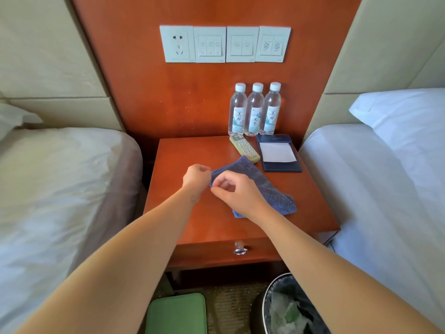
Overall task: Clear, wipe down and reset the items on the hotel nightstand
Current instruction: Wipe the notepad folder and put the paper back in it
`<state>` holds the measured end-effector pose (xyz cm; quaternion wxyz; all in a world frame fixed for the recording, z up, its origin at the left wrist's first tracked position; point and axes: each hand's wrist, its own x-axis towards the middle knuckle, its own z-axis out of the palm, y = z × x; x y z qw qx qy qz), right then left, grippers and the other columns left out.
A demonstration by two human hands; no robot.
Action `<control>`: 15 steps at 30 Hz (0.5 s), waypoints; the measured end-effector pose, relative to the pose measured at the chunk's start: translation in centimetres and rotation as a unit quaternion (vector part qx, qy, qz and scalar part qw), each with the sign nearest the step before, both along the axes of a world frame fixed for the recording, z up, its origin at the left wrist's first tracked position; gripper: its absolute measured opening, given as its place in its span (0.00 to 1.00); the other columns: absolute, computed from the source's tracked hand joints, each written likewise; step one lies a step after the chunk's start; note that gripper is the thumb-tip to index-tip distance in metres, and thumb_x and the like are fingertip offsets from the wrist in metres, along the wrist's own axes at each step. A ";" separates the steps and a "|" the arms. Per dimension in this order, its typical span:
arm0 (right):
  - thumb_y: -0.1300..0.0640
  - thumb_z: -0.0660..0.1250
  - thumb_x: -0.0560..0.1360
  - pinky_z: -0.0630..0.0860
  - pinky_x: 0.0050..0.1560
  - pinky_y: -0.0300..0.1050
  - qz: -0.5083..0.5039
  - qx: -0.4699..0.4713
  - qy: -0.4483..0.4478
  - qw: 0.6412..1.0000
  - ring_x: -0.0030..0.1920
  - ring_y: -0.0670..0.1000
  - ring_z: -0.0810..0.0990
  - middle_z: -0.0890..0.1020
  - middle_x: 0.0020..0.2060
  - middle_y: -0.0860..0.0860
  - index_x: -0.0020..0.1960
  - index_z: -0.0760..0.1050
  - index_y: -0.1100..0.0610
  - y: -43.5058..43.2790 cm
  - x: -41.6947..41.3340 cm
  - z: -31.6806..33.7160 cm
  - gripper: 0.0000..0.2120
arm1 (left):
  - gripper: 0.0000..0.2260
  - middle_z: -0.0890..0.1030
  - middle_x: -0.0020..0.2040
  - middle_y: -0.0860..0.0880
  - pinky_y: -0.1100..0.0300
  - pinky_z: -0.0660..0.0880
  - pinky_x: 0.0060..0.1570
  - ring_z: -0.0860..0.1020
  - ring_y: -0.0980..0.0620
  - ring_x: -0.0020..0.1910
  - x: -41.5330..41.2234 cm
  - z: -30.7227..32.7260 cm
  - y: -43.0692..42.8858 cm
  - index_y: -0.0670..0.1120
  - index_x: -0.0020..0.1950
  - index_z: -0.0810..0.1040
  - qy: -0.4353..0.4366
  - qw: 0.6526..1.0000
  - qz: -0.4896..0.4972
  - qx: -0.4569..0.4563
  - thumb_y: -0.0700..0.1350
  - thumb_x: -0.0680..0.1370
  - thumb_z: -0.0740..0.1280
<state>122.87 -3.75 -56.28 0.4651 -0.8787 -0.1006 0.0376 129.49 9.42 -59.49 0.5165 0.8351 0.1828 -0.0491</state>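
Pinching the blue cloth point(250, 172) at its left edge, my left hand point(196, 175) and right hand point(238, 192) sat close together near the middle of the nightstand point(183, 153) top, fingers curled onto the fabric. The rest of the cloth lay toward the right edge. Its far corner touched the remote point(244, 148), which lay beside the notepad point(278, 153) at the back right corner, before three water bottles point(255, 109). Bare wood ran from my left hand to the left edge.

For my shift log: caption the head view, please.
Left hand and right hand pinch the edge of a cloth on the nightstand near a remote, notepad and three bottles.
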 end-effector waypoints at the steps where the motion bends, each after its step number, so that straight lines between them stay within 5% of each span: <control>1: 0.51 0.70 0.73 0.77 0.49 0.45 -0.001 0.009 -0.003 1.000 0.42 0.44 0.80 0.83 0.38 0.46 0.43 0.79 0.49 0.3 -0.2 0.2 0.02 | 0.14 0.80 0.59 0.43 0.60 0.72 0.50 0.77 0.45 0.55 0.0 0.0 0.1 0.45 0.60 0.80 0.006 1.000 0.001 -0.009 0.39 0.78 0.60; 4: 0.54 0.72 0.71 0.74 0.45 0.38 0.035 0.041 -0.008 0.999 0.39 0.42 0.78 0.82 0.37 0.45 0.40 0.77 0.50 2.0 -1.8 1.4 0.04 | 0.11 0.81 0.58 0.42 0.56 0.74 0.55 0.78 0.43 0.57 0.8 0.2 0.7 0.47 0.54 0.80 0.013 1.000 0.004 0.001 0.40 0.78 0.60; 7: 0.59 0.69 0.70 0.71 0.43 0.31 0.068 0.096 -0.043 0.992 0.39 0.44 0.77 0.79 0.37 0.45 0.41 0.76 0.51 4.6 -4.5 2.9 0.05 | 0.14 0.81 0.58 0.42 0.54 0.74 0.58 0.78 0.41 0.60 1.6 0.4 1.3 0.42 0.60 0.80 0.025 0.999 -0.014 0.035 0.40 0.79 0.59; 12: 0.63 0.69 0.70 0.80 0.40 0.46 0.087 0.194 0.013 0.977 0.34 0.43 0.77 0.78 0.35 0.43 0.45 0.77 0.51 7.0 -9.3 4.9 0.08 | 0.15 0.83 0.49 0.49 0.48 0.78 0.54 0.81 0.44 0.49 6.9 -5.7 4.7 0.53 0.51 0.82 0.040 0.993 0.000 0.112 0.49 0.70 0.59; 15: 0.56 0.71 0.71 0.79 0.48 0.43 0.028 0.172 0.023 0.984 0.39 0.41 0.79 0.81 0.40 0.43 0.47 0.78 0.49 7.5 -8.2 4.9 0.07 | 0.13 0.82 0.45 0.52 0.50 0.76 0.55 0.80 0.47 0.46 7.5 -6.2 5.4 0.54 0.49 0.81 0.061 0.990 0.020 0.127 0.49 0.69 0.59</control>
